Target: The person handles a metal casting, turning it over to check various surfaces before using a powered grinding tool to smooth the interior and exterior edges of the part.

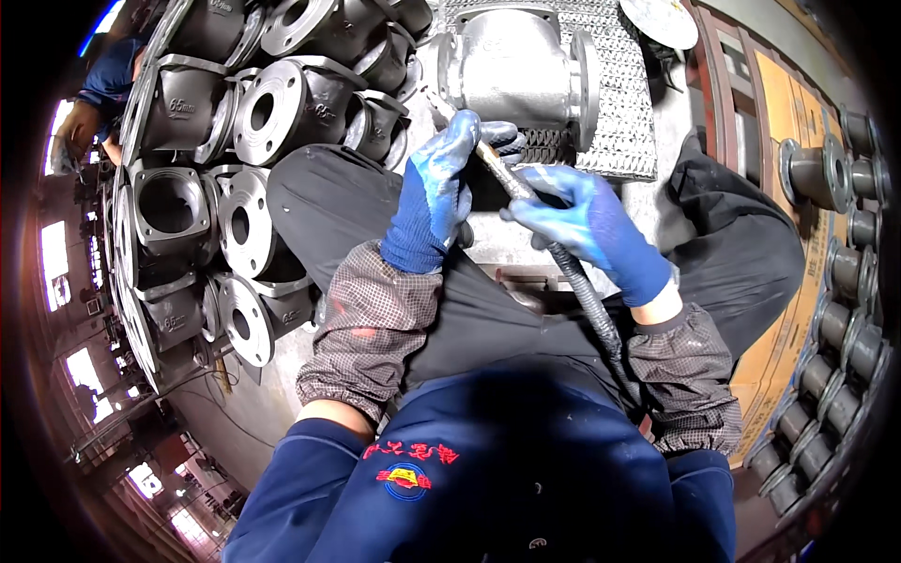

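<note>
I wear blue coated gloves on both hands. My left hand (439, 178) is closed around the front part of a slim, rod-shaped air tool (503, 173) with a worn metal body. Its thin tip points up and left, close to the flange of a silver-grey cast valve body (511, 70); whether it touches cannot be told. Farther back along the tool, my right hand (587, 225) has its fingers closed on the rear end. From there a dark ribbed hose (591, 305) runs down past my right forearm. The valve body lies on its side beyond my hands, flanges facing left and right.
Grey flanged castings (272, 113) are stacked on my left. A perforated metal stand (615, 122) supports the valve body. On the right, several flanged pieces (826, 174) stand beside brown cardboard (798, 103). Another person's arm (108, 98) shows at upper left. A pale round disc (662, 21) is at the back.
</note>
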Motion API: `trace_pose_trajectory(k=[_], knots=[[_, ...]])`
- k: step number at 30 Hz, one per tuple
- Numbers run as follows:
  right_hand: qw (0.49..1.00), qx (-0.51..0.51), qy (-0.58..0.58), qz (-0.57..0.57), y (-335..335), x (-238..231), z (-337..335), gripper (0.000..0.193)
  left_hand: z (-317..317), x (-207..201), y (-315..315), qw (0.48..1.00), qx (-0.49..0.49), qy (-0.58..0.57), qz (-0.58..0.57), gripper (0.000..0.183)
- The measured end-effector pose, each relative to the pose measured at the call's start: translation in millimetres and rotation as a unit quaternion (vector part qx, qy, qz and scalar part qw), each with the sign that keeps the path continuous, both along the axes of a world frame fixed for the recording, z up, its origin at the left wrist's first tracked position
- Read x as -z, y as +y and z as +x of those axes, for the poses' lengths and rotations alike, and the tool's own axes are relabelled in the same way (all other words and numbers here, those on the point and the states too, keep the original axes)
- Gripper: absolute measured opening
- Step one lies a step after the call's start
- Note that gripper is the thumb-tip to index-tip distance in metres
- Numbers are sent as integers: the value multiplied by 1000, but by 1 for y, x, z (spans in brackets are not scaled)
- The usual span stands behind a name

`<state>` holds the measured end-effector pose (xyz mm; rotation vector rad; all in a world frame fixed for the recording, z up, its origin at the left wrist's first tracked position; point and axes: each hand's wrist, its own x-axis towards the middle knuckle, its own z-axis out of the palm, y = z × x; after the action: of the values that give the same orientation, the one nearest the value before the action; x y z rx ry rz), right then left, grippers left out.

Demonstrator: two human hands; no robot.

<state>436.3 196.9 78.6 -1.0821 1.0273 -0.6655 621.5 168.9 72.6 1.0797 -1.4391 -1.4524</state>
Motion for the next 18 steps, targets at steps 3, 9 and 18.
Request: trace_pose_trajectory(k=[3,9,18], knots=[[959,28,220,-174,-2,3,14,38,-13,-3,-3,997,-42,39,55,49],[993,35,-89,63,-13,-1,20,23,-13,2,-20,971,73,218,67,42],[972,159,-172,10,4,-5,-10,41,-49,9,-43,952,186,188,156,42]])
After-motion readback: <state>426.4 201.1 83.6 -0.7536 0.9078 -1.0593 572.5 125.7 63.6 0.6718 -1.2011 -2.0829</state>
